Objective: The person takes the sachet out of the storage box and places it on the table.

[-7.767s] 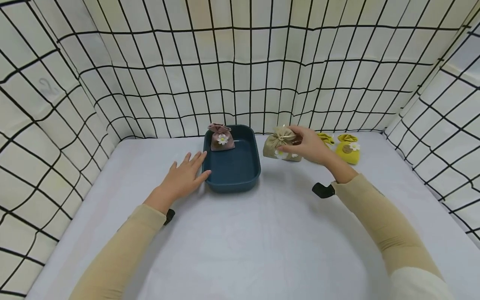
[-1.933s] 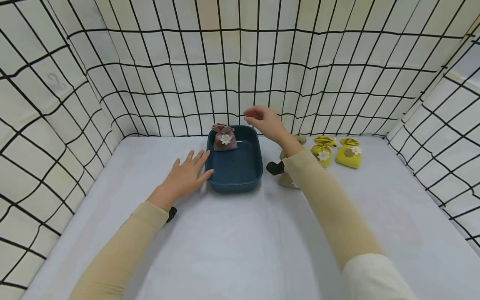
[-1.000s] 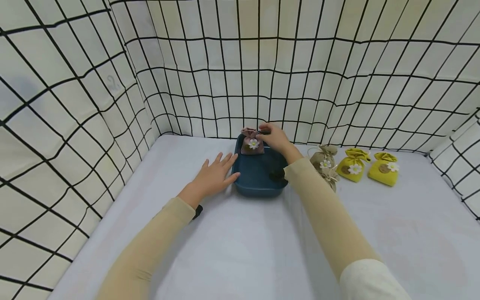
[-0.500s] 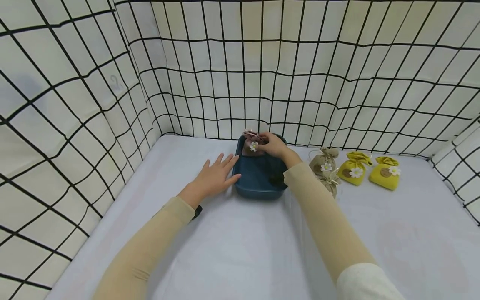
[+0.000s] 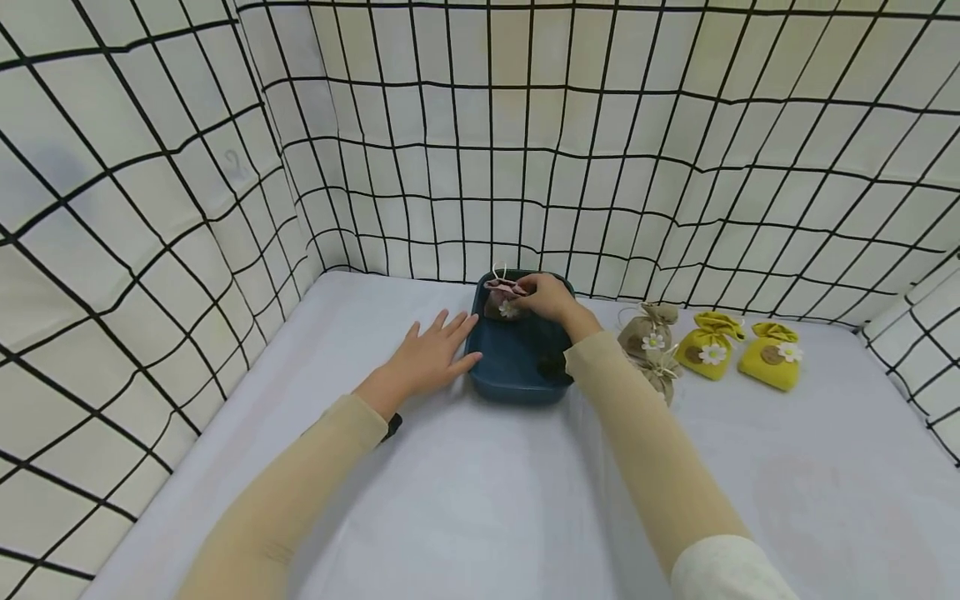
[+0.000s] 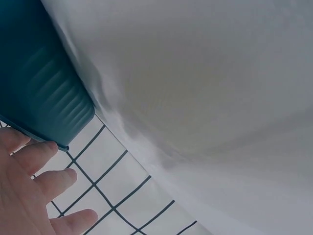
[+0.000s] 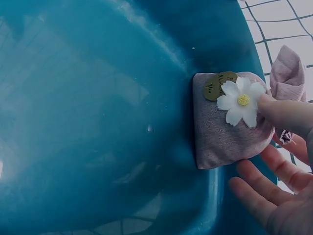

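Note:
My right hand (image 5: 553, 300) pinches a pink drawstring pouch (image 7: 227, 139) near its gathered neck, thumb beside the white cloth flower (image 7: 243, 99). The pouch is at the back left of a dark blue rectangular tub (image 5: 510, 360); its base appears to touch the inner wall in the right wrist view. A small brown tag shows behind the flower. My left hand (image 5: 423, 358) lies at the tub's left side with its fingers spread. In the left wrist view, its fingertips (image 6: 46, 147) touch the tub's rim from outside.
To the right of the tub lie two beige pouches (image 5: 637, 333), close together, and two yellow pouches (image 5: 771, 367), all with white flowers. Black netting over white sheeting (image 5: 420, 175) walls the back and sides of the white-covered table (image 5: 465, 500).
The right hand has let go of a beige pouch, which stays right of the tub, and moved left to take hold of the pink pouch. The pink pouch now tilts. The left hand stays put.

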Demonstrator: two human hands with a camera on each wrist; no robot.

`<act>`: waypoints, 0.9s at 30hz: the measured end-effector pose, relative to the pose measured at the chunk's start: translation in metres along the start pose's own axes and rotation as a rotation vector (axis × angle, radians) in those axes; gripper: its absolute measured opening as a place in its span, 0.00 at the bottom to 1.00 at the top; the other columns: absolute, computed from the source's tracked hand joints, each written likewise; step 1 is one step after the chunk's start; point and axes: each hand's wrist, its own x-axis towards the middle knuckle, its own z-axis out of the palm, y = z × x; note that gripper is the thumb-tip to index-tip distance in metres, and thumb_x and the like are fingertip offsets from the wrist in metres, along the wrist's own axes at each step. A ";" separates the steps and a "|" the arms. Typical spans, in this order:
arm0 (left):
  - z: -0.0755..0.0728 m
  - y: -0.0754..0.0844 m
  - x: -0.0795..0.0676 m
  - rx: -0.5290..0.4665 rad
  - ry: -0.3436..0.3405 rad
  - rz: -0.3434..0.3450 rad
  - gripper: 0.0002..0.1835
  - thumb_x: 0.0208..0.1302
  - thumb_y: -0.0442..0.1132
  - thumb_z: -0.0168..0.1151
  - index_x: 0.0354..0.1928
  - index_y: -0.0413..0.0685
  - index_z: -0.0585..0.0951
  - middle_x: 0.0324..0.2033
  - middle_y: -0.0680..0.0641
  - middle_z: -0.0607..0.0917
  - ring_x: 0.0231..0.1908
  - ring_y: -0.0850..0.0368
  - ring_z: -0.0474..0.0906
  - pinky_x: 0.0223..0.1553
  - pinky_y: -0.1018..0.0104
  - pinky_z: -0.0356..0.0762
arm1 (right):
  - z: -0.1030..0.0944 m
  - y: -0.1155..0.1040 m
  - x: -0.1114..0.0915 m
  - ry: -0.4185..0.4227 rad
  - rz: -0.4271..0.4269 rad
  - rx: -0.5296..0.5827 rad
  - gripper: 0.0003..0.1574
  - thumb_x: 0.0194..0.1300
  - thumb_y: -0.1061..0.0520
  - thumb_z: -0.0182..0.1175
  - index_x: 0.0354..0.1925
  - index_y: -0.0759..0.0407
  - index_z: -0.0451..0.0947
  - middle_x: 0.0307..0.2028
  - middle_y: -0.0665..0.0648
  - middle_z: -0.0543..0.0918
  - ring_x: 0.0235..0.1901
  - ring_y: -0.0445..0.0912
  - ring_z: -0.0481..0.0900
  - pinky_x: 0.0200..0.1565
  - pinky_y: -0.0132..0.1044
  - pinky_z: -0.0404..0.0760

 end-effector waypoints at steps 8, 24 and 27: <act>0.000 0.005 0.002 0.001 0.010 0.025 0.41 0.79 0.63 0.44 0.83 0.50 0.51 0.79 0.42 0.55 0.79 0.39 0.44 0.71 0.29 0.46 | 0.004 0.009 -0.001 0.027 0.042 0.036 0.34 0.70 0.55 0.68 0.67 0.67 0.70 0.64 0.67 0.76 0.64 0.58 0.72 0.65 0.50 0.70; -0.001 0.003 -0.002 -0.018 0.008 0.015 0.41 0.79 0.62 0.45 0.83 0.48 0.51 0.79 0.41 0.55 0.78 0.37 0.44 0.70 0.27 0.46 | 0.012 0.006 0.006 0.048 -0.033 0.025 0.22 0.73 0.59 0.63 0.63 0.61 0.80 0.55 0.63 0.83 0.53 0.55 0.79 0.57 0.47 0.77; -0.001 0.003 0.000 -0.016 0.007 0.015 0.41 0.79 0.63 0.44 0.83 0.49 0.51 0.79 0.42 0.55 0.79 0.37 0.44 0.70 0.27 0.46 | 0.012 0.006 0.007 0.062 -0.037 0.014 0.21 0.73 0.59 0.62 0.62 0.63 0.80 0.54 0.63 0.84 0.52 0.55 0.79 0.56 0.46 0.77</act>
